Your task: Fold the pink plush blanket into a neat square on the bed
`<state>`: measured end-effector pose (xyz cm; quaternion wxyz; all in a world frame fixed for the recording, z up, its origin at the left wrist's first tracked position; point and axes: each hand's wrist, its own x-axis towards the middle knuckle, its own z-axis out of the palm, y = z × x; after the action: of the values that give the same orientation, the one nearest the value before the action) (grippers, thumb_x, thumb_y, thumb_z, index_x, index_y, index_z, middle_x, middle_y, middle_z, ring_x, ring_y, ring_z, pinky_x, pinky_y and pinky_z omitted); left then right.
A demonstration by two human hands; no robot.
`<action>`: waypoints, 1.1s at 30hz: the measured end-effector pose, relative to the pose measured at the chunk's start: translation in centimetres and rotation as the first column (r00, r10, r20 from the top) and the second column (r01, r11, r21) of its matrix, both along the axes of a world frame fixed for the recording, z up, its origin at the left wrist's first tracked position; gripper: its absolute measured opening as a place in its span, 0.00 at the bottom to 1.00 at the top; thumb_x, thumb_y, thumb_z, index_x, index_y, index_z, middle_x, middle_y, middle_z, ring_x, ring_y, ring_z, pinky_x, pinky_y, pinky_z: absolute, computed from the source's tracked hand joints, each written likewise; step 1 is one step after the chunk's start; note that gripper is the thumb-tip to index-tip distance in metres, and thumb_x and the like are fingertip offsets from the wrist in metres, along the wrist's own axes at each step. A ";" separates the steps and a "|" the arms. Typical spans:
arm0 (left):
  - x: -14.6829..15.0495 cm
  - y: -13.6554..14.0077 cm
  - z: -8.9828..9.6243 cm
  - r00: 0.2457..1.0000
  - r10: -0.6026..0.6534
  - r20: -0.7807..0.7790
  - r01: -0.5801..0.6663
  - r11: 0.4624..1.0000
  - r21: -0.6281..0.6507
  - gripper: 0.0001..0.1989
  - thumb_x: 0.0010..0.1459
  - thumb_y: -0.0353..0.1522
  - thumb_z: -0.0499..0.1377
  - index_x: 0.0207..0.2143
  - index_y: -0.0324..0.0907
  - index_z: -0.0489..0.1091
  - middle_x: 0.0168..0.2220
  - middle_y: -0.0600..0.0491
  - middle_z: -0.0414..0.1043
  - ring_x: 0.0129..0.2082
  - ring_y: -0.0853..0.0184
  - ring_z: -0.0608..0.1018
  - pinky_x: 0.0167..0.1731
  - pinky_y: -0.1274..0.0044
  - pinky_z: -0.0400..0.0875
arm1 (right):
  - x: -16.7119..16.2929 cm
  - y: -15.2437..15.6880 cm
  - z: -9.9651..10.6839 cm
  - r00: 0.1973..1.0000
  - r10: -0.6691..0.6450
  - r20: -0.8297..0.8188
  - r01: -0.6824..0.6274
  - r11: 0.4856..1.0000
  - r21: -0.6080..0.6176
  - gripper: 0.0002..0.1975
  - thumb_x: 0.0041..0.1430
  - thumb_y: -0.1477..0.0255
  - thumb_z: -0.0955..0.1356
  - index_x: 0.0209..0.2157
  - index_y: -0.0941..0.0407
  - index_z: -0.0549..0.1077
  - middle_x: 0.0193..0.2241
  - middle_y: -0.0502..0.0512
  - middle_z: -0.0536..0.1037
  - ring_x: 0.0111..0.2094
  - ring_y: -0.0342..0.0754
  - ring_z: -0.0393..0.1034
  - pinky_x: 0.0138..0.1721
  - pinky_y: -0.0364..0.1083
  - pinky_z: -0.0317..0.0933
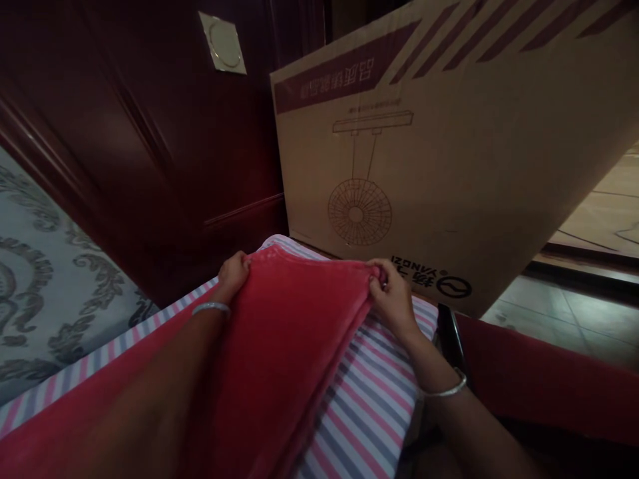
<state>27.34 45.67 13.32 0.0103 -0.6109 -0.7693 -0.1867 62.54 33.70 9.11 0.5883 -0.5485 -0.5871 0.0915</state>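
Note:
A red plush blanket lies folded over a surface covered with a striped cloth in pink, grey and white. At the blanket's far left corner, my left hand has its fingers closed on the edge, partly hidden from view. My right hand pinches the far right corner between thumb and fingers. Between the two hands the far edge of the blanket runs almost straight. Layered folds show along its right side. Each wrist wears a pale bangle.
A large cardboard box with a fan drawing stands just past the far end. A dark red door panel rises behind on the left, beside patterned wallpaper. At right are a red surface and floor tiles.

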 end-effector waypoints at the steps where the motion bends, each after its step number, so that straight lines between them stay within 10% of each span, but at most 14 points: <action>1: 0.4 0.3 0.9 1.000 -0.002 0.003 0.002 0.999 0.040 0.15 0.66 0.36 0.51 0.49 0.44 0.72 0.46 0.46 0.79 0.48 0.57 0.78 0.45 0.71 0.71 | 0.3 0.4 0.9 0.999 -0.039 -0.007 0.039 0.998 0.042 0.16 0.54 0.72 0.61 0.42 0.54 0.74 0.27 0.48 0.72 0.25 0.44 0.61 0.29 0.42 0.56; 6: 3.1 3.2 3.5 1.000 -0.025 0.017 0.022 0.983 0.183 0.17 0.68 0.37 0.49 0.54 0.43 0.70 0.51 0.45 0.76 0.50 0.57 0.77 0.48 0.69 0.70 | 1.8 2.6 1.0 0.976 -0.218 -0.020 0.219 0.968 0.121 0.17 0.55 0.73 0.60 0.43 0.56 0.74 0.33 0.53 0.76 0.31 0.47 0.67 0.36 0.45 0.62; 14: 4.8 4.8 -3.6 0.998 -0.062 -0.022 0.062 0.998 -0.012 0.19 0.66 0.33 0.52 0.54 0.36 0.72 0.55 0.35 0.72 0.54 0.52 0.76 0.51 0.68 0.69 | 2.9 4.7 -5.6 0.957 -0.207 0.201 0.261 0.919 -0.296 0.17 0.52 0.77 0.64 0.43 0.53 0.76 0.35 0.55 0.81 0.37 0.52 0.75 0.38 0.46 0.63; 21: 2.4 4.7 -2.5 0.990 -0.144 0.007 0.144 0.985 -0.097 0.22 0.66 0.37 0.54 0.59 0.38 0.69 0.52 0.42 0.76 0.49 0.59 0.79 0.47 0.75 0.71 | 3.0 4.6 -5.1 0.919 -0.228 0.323 0.340 0.872 -0.353 0.16 0.54 0.77 0.66 0.44 0.52 0.76 0.33 0.56 0.82 0.34 0.51 0.75 0.32 0.44 0.60; 26: -2.2 -0.1 -1.5 0.982 -0.188 -0.028 0.179 0.966 -0.189 0.17 0.62 0.35 0.57 0.51 0.40 0.75 0.50 0.43 0.78 0.51 0.58 0.79 0.50 0.75 0.70 | 3.0 4.3 -4.9 0.920 -0.212 0.329 0.340 0.848 -0.406 0.16 0.56 0.76 0.66 0.46 0.55 0.77 0.36 0.59 0.82 0.34 0.52 0.75 0.32 0.45 0.59; 33: -12.6 -14.1 -0.1 0.992 -0.129 -0.012 0.122 0.960 -0.252 0.20 0.57 0.32 0.59 0.53 0.41 0.74 0.52 0.44 0.78 0.49 0.58 0.80 0.51 0.74 0.72 | 2.8 3.3 -3.8 0.927 -0.198 0.317 0.337 0.810 -0.480 0.16 0.58 0.73 0.67 0.48 0.57 0.79 0.35 0.63 0.81 0.31 0.54 0.74 0.30 0.47 0.57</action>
<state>14.79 31.57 13.23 -0.0682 -0.6574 -0.7462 -0.0796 65.33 37.00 5.31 0.3432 -0.7729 -0.5254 0.0937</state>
